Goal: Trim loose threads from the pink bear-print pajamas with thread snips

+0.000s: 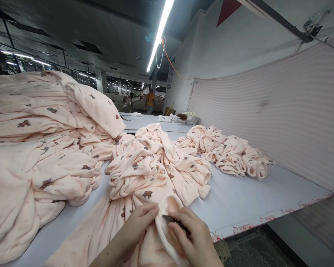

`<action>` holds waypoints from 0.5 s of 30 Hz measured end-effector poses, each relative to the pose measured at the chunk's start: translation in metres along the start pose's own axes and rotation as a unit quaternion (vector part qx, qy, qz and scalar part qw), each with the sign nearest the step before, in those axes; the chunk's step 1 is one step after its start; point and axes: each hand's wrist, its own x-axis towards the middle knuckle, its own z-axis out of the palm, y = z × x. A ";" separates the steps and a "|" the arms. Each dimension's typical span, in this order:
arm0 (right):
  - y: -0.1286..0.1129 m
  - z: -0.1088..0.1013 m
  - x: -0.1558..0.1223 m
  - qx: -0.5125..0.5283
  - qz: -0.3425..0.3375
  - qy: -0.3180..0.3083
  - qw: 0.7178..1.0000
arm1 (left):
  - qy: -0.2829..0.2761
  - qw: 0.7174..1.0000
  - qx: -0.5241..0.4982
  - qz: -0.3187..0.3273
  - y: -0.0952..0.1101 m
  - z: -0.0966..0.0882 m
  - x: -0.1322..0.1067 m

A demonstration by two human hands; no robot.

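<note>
At the bottom of the head view my left hand [137, 222] pinches a fold of a pale pink fleece garment [114, 226] printed with small brown bears. My right hand [190, 235] is closed round a small dark metal tool [172, 219], likely thread snips, whose tip touches the garment's edge between both hands. The garment trails up into a heap of the same pink pieces [153, 163] in the middle of the white table [239, 200].
A tall stack of pink garments [36, 141] fills the left. A smaller pink heap [228, 152] lies at the right, by a striped fabric wall [281, 118]. Stacked papers [183, 118] sit farther back. A person in orange [150, 102] stands far off. The table's edge [267, 218] drops to the floor.
</note>
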 end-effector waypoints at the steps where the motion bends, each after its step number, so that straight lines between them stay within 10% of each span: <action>1: 0.005 -0.003 0.000 0.029 0.016 0.028 0.999 | 0.011 1.000 0.016 0.004 0.001 0.000 0.001; 6: 0.028 -0.012 -0.009 0.070 0.161 0.098 0.980 | 0.014 0.998 0.060 0.001 0.007 0.002 0.007; 15: 0.035 0.007 -0.011 0.284 0.182 0.085 0.938 | 0.044 0.979 0.195 0.023 -0.016 0.012 0.012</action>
